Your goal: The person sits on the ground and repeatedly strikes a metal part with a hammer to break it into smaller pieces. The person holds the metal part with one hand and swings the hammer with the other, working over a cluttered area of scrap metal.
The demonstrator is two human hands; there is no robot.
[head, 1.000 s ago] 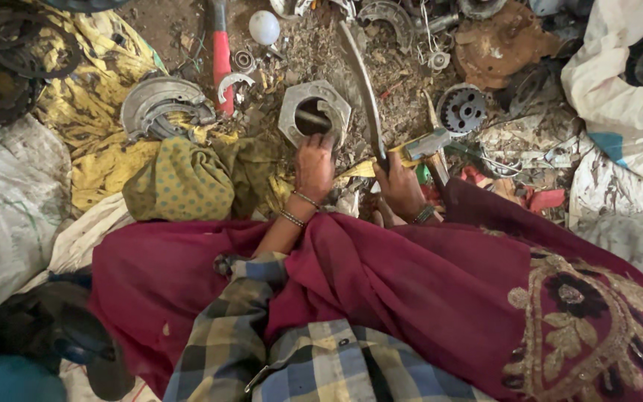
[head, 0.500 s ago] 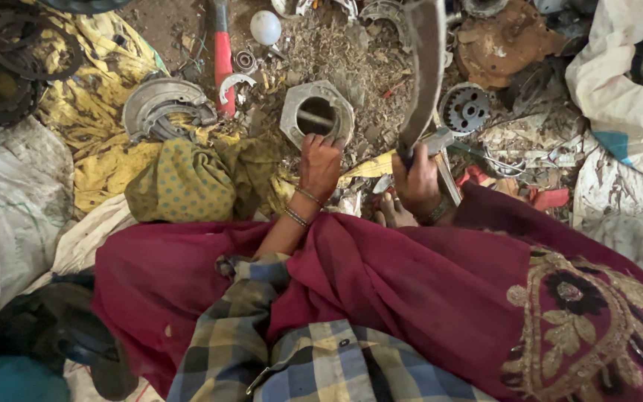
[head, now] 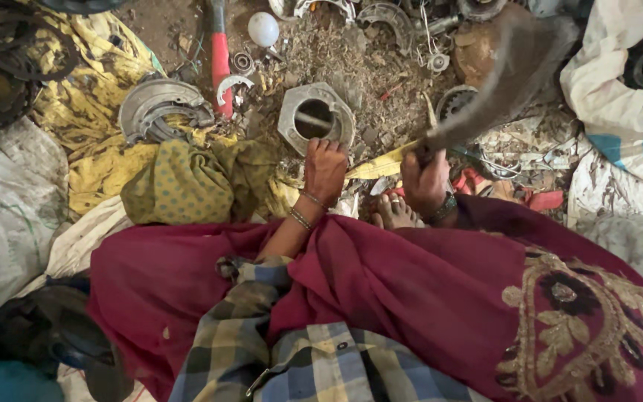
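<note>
A: Main thing first. The metal housing (head: 315, 119), octagon-ish with a round bore, sits on the dirt at top centre, bore facing up, a thin rod showing across the hole.

B: Left hand (head: 325, 167)?

A: Fingers curled over the housing's near edge, pressing on it. Reads as bracing it so it won't slide or tip. Bangles at the wrist.

B: Right hand (head: 426, 182)?

A: Clenched round the handle of a long tool (head: 496, 89). The tool runs up and to the right, heavily motion-blurred, so it's raised off the ground, clear of the housing. Can't tell what the head looks like through the smear.

B: Why is the housing so close in?

A: My guess: both hands reach it from a seated position. Bare toes (head: 394, 212) poke out from the red cloth (head: 426, 298) just beside the right wrist.

B: Around it?

A: Yellow strip (head: 385, 164) lies between the two hands, near the left knuckles. Olive dotted cloth (head: 187, 186) bunched to the left. Curved brake-shoe-like metal pieces (head: 159, 108) further left on yellow fabric. Red-handled tool (head: 219, 63) lies upright in frame beyond those, white ball (head: 263, 28) near its top. A gear (head: 455, 100) sits right of the housing, partly behind the blur. White sacks (head: 619, 112) at both edges.
</note>
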